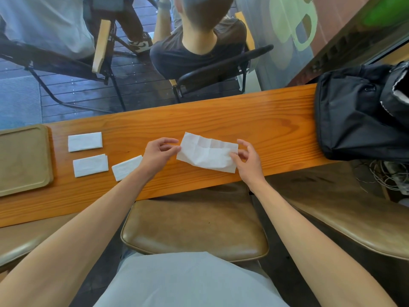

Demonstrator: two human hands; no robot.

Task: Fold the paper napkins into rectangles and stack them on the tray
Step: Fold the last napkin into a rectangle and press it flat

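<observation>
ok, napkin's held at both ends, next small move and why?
Probably fold it in half, right end over to the left. The napkin lies long and creased, left hand and right hand pinching its ends, while three folded napkins beside the bare tray are shorter.

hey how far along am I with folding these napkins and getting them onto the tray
Done: three folded napkins lie on the counter, at and. In hand: your left hand and right hand pinch the ends of a fourth napkin, still creased and uneven. Left: finish that fold, then stack all four on the tray, which holds no napkins in the part that shows.
</observation>
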